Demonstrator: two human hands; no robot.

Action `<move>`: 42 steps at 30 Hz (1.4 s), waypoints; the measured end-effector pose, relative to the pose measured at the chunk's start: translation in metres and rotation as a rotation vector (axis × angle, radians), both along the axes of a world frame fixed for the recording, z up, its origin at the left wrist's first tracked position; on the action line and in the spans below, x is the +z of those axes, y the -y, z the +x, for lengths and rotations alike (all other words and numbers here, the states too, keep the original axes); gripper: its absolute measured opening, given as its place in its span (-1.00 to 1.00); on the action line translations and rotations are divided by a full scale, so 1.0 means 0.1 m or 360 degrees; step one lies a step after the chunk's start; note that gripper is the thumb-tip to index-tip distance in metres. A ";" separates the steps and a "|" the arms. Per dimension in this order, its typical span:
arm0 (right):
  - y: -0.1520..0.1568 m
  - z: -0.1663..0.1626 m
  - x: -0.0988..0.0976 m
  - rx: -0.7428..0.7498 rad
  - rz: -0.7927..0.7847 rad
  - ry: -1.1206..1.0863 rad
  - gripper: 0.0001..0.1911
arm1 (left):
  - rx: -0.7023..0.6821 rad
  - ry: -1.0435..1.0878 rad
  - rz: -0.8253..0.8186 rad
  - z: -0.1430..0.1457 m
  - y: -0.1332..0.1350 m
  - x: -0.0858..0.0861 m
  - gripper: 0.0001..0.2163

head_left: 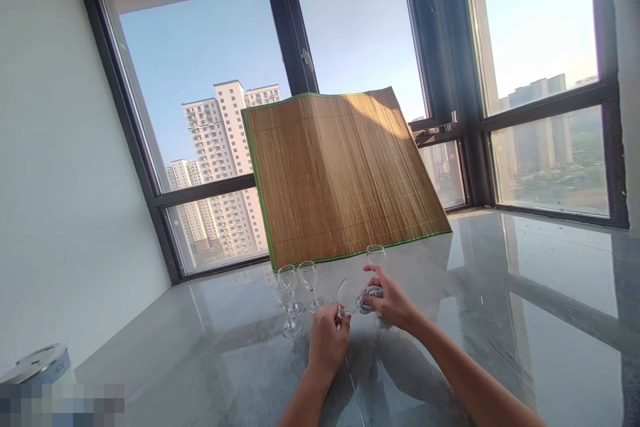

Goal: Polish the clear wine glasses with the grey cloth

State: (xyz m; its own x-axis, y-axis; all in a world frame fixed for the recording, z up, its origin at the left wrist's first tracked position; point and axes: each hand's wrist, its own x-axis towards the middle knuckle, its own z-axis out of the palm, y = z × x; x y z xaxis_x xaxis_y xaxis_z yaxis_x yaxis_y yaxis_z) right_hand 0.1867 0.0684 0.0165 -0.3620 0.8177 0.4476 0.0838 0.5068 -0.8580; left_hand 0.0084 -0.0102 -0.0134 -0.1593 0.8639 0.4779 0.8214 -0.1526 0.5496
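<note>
My left hand (pixel 330 335) is closed around the stem of a clear wine glass (pixel 349 295), which is tilted with its bowl toward my right hand. My right hand (pixel 390 299) grips a bunched grey cloth (pixel 371 299) against the rim of that glass, its index finger stretched out. Just left of my left hand, several stemmed glasses stand upright on the glossy grey surface, among them a front glass (pixel 289 300) and a back glass (pixel 309 283). Behind my right hand is another clear glass (pixel 376 254), its lower part hidden by the hand.
A brown bamboo mat (pixel 345 177) with green edging leans upright against the dark-framed windows. At the lower left stands a round-lidded container (pixel 37 363), partly blurred out. A white wall (pixel 60 147) borders the left side. The tiled surface (pixel 480 360) reflects the windows.
</note>
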 end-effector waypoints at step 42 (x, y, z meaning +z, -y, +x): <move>0.14 -0.21 -0.17 0.0716 -0.0681 -0.0159 -0.20 | -0.0123 0.1011 -0.0019 -0.04 -0.17 -0.02 -0.67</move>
